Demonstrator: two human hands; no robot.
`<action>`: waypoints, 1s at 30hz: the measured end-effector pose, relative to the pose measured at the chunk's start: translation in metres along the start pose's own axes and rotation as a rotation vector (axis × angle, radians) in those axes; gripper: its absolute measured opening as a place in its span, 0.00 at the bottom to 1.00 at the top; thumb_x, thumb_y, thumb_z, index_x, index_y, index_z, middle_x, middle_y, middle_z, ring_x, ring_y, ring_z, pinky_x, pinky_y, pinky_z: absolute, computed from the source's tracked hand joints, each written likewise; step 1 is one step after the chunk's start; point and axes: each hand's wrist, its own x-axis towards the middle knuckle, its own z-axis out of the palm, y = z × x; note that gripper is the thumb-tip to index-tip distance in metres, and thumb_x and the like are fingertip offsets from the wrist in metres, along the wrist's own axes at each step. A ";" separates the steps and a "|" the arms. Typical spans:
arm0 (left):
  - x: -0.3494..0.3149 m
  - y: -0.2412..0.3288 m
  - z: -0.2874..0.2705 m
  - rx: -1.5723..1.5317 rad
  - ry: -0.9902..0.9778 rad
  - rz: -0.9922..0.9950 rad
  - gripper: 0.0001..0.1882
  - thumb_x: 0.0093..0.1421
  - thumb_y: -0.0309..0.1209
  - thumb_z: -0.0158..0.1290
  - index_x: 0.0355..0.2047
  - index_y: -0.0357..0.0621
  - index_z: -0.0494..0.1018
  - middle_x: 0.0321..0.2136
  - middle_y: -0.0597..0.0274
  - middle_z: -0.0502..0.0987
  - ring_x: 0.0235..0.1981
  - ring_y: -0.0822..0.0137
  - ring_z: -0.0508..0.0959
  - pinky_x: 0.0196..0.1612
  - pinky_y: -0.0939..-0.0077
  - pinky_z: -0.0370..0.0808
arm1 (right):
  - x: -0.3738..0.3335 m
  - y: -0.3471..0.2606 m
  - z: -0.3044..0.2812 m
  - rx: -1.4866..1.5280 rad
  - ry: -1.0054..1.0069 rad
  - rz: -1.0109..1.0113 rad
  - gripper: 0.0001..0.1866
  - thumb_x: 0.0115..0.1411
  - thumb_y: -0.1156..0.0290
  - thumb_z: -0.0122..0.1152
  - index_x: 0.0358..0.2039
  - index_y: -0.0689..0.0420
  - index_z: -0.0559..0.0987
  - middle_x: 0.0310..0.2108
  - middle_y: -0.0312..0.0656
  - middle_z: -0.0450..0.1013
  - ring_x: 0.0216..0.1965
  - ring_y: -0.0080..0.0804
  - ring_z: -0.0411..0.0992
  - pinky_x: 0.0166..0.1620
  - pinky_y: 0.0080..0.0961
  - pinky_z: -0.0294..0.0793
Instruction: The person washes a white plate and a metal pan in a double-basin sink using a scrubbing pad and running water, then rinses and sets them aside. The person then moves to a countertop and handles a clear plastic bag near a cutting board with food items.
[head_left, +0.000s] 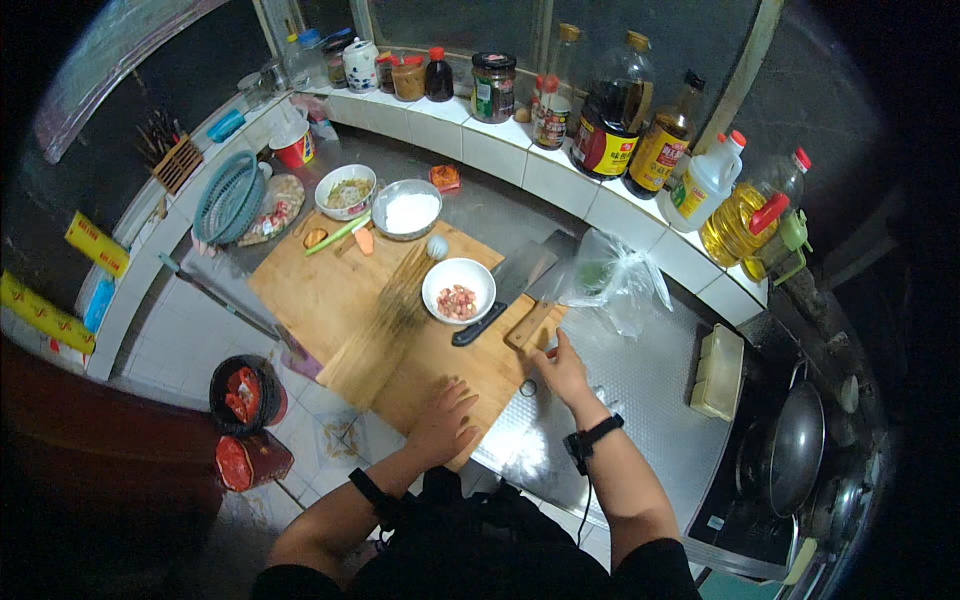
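Note:
My left hand (445, 420) lies with fingers stretched out on the near edge of the wooden cutting board (420, 360). Fingers apart, my right hand (562, 370) is at the board's right corner, close by a knife's wooden handle (524, 326); whether it touches the handle I cannot tell. Left of that lies a second knife with a black handle (480, 325). On the board a white bowl (486, 283) holds small pinkish pieces. Behind it sit a pale egg (437, 247), an orange carrot piece (364, 241), a green onion stalk (322, 246) and a brown lump (315, 237).
Behind the board are a bowl of white contents (410, 212) and a patterned bowl (347, 190). A clear plastic bag (620, 285) lies at right. Bottles (610, 120) line the tiled ledge. A wok (797, 450) stands far right; a black bin (245, 395) is on the floor.

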 end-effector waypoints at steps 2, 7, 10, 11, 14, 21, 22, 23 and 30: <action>0.007 -0.022 -0.014 0.020 0.057 0.043 0.27 0.53 0.41 0.52 0.51 0.39 0.65 0.56 0.44 0.59 0.60 0.48 0.54 0.60 0.55 0.52 | 0.026 -0.012 0.023 0.002 0.055 0.134 0.43 0.52 0.46 0.55 0.59 0.63 0.56 0.44 0.57 0.69 0.45 0.50 0.70 0.47 0.36 0.69; 0.026 -0.061 -0.037 0.031 0.039 0.073 0.28 0.52 0.41 0.53 0.51 0.40 0.65 0.55 0.44 0.60 0.60 0.47 0.54 0.59 0.53 0.52 | 0.064 -0.023 0.057 -0.045 0.231 0.326 0.37 0.49 0.50 0.61 0.49 0.64 0.60 0.42 0.62 0.69 0.44 0.55 0.70 0.47 0.37 0.68; 0.046 -0.076 -0.042 0.057 0.024 0.119 0.28 0.52 0.41 0.53 0.52 0.42 0.65 0.56 0.44 0.58 0.60 0.46 0.53 0.59 0.53 0.52 | 0.068 -0.017 0.059 0.010 0.173 0.343 0.37 0.49 0.53 0.60 0.51 0.65 0.59 0.42 0.61 0.70 0.44 0.55 0.70 0.47 0.37 0.69; 0.054 -0.079 -0.042 0.065 0.023 0.118 0.28 0.53 0.40 0.53 0.52 0.43 0.64 0.56 0.43 0.58 0.60 0.46 0.54 0.59 0.53 0.52 | 0.067 -0.015 0.059 0.080 0.140 0.339 0.38 0.48 0.53 0.59 0.53 0.64 0.58 0.43 0.61 0.70 0.45 0.54 0.70 0.48 0.37 0.68; 0.076 -0.085 -0.033 0.087 -0.012 0.113 0.27 0.53 0.40 0.52 0.53 0.47 0.65 0.57 0.43 0.57 0.60 0.45 0.54 0.59 0.54 0.54 | 0.049 -0.005 0.055 0.197 0.089 0.342 0.41 0.48 0.52 0.58 0.57 0.62 0.55 0.44 0.60 0.70 0.46 0.54 0.69 0.49 0.37 0.68; 0.095 -0.075 -0.016 0.107 -0.181 0.019 0.24 0.52 0.41 0.52 0.50 0.49 0.69 0.52 0.45 0.61 0.53 0.48 0.60 0.53 0.58 0.60 | 0.009 -0.009 0.050 -0.070 -0.030 0.410 0.34 0.50 0.52 0.56 0.54 0.58 0.64 0.42 0.55 0.71 0.44 0.49 0.70 0.47 0.35 0.69; 0.095 -0.073 -0.017 0.094 -0.199 0.009 0.23 0.52 0.41 0.52 0.49 0.48 0.70 0.51 0.45 0.62 0.53 0.48 0.60 0.52 0.58 0.61 | 0.010 -0.007 0.040 -0.127 0.044 0.357 0.32 0.51 0.53 0.56 0.53 0.57 0.66 0.43 0.55 0.71 0.44 0.49 0.70 0.47 0.35 0.69; 0.093 -0.071 -0.020 0.147 -0.158 0.084 0.23 0.52 0.41 0.52 0.47 0.47 0.71 0.48 0.46 0.65 0.51 0.48 0.62 0.51 0.58 0.61 | 0.010 -0.003 0.028 -0.184 0.115 0.300 0.30 0.51 0.53 0.56 0.51 0.57 0.68 0.43 0.55 0.70 0.45 0.48 0.69 0.47 0.35 0.69; 0.075 -0.046 -0.031 0.127 -0.123 0.207 0.24 0.52 0.39 0.53 0.49 0.43 0.69 0.50 0.43 0.64 0.52 0.45 0.63 0.54 0.57 0.60 | 0.065 0.044 -0.065 -0.284 0.650 0.065 0.17 0.54 0.59 0.55 0.44 0.50 0.76 0.56 0.58 0.57 0.58 0.59 0.53 0.59 0.43 0.55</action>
